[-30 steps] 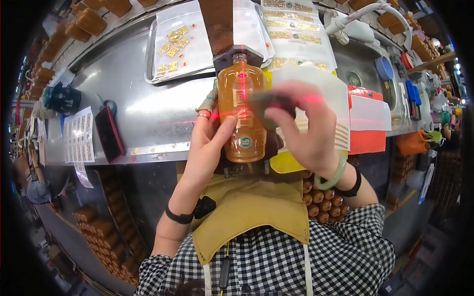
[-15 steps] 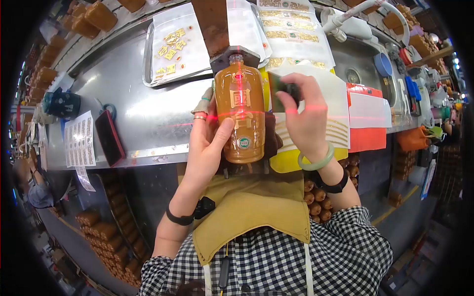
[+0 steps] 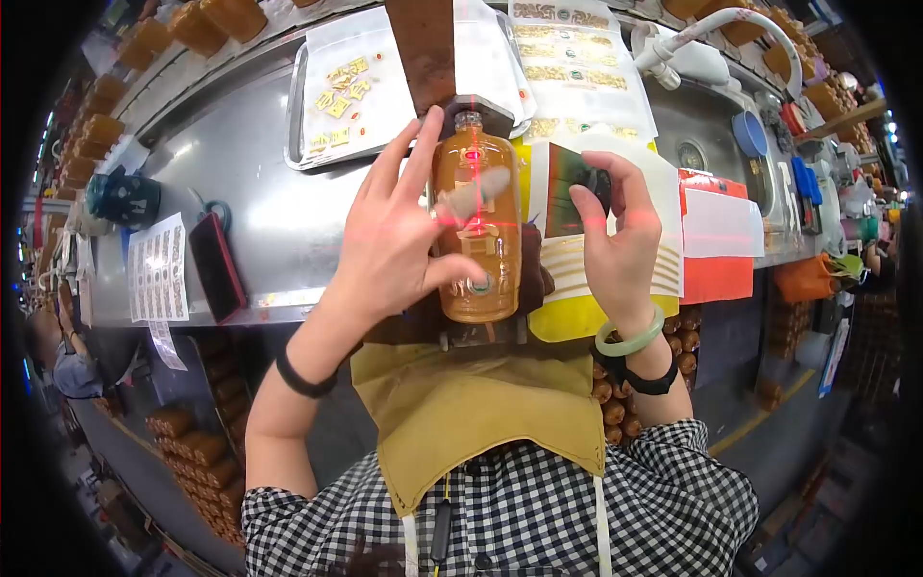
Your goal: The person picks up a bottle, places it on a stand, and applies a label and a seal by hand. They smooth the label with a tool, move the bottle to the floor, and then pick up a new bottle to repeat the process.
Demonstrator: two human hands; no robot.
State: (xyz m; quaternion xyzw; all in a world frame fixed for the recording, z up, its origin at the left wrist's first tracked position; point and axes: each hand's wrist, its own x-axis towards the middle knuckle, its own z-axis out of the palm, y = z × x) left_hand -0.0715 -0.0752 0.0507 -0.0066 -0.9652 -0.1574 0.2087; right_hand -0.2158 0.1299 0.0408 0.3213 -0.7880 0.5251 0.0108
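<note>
A brown bottle (image 3: 492,260) with gold characters and a round green-and-white mark lies before me, its neck toward a metal holder (image 3: 486,111). Red laser lines cross on it. My left hand (image 3: 389,231) is spread over the bottle's left side, with a pale cover on one finger reaching across the front and partly hiding the characters. To the right of the bottle, my right hand (image 3: 620,226) grips the black handle of a dark green flat scraper (image 3: 565,192). The blade is held apart from the bottle, above the white sheet (image 3: 615,173).
At the back left a metal tray (image 3: 292,115) bears gold character stickers (image 3: 338,91). Sticker sheets (image 3: 567,48) stand right of it. A phone (image 3: 218,267), a sticker sheet (image 3: 159,274), a faucet (image 3: 663,58), a sink (image 3: 687,115) and a red sheet (image 3: 716,274) surround the work spot.
My left hand has gone from gripping the bottle's left side to lying spread over its front. My right hand has shifted slightly right and down with the scraper, whose blade now faces me.
</note>
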